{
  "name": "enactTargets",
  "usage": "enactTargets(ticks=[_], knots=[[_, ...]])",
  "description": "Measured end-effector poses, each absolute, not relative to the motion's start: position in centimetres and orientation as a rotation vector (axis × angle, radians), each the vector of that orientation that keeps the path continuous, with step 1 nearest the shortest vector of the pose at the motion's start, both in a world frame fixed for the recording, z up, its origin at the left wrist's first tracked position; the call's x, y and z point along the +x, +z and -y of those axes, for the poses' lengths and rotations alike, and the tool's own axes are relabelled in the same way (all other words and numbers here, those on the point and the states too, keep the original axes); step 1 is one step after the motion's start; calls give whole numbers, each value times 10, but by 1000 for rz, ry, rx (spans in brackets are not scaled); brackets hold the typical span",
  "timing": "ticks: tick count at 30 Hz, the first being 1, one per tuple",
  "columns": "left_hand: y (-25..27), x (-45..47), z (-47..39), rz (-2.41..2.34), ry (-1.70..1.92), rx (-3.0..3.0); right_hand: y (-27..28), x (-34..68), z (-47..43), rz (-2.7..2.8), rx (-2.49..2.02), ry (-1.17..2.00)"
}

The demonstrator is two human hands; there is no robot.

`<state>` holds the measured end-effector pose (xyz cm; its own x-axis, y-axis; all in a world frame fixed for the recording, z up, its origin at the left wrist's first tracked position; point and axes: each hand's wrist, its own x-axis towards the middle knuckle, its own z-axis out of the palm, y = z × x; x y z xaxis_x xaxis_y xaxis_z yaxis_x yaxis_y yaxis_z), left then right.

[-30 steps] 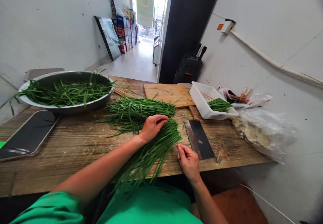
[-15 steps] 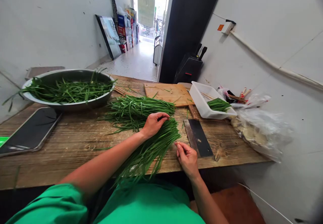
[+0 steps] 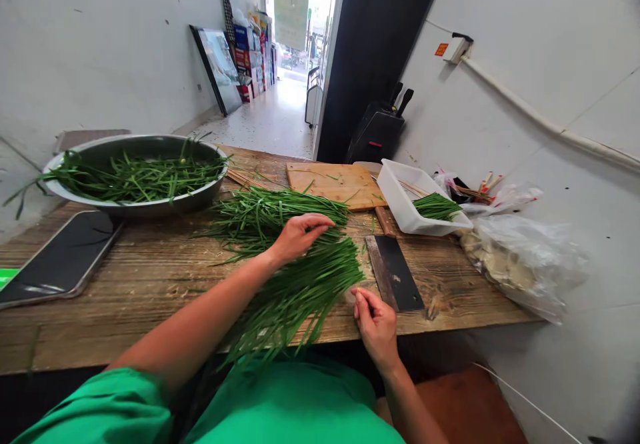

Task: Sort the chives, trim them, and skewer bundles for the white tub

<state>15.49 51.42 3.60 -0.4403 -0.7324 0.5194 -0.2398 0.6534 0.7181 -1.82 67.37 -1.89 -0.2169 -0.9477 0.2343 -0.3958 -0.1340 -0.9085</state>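
Two heaps of garlic chives lie on the wooden table, a far heap [image 3: 250, 214] and a near heap [image 3: 305, 291] with its stalk ends pointing right. Over the gap between them, my left hand [image 3: 301, 236] has thumb and fingertips drawn together; whatever is between them is too small to make out. My right hand [image 3: 376, 326] is closed in a pinch just beyond the near heap's stalk ends, and its fingertips hide what they hold, if anything. A cleaver [image 3: 397, 274] lies flat to the right, its wooden handle pointing away from me.
At the left stand a metal basin [image 3: 150, 212] of loose chives and a phone [image 3: 57, 257]. A cutting board [image 3: 333, 184] lies at the back, beside a white plastic tub [image 3: 403, 207] holding cut chives and sticks. Plastic bags [image 3: 525, 257] sit at the right edge.
My left hand has shifted slightly up and left, its fingers straighter than before. My right hand has moved a little right and down, away from the stalk ends. The view has tilted slightly.
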Motion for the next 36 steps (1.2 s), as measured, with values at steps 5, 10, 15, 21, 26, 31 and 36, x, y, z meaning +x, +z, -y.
enactTargets(ticks=[5, 10, 15, 21, 26, 31, 36], knots=[[29, 165, -508, 2349, -241, 867, -21, -19, -690, -1694, -1639, -1345], [10, 158, -511, 2597, 68, 935, -23, -21, -695, -1765, -1677, -1338], [1, 154, -508, 2553, 172, 1006, -22, -22, -693, -1740, -1644, -1322], [6, 155, -511, 2509, 243, 994, -21, -21, -691, -1714, -1603, -1343], [14, 160, -513, 2410, 146, 974, -24, -23, -688, -1674, -1550, -1332], [9, 158, -507, 2365, -26, 985, -22, -23, -686, -1658, -1514, -1307], [1, 155, -502, 2340, -242, 952, -21, -23, -685, -1663, -1491, -1307]])
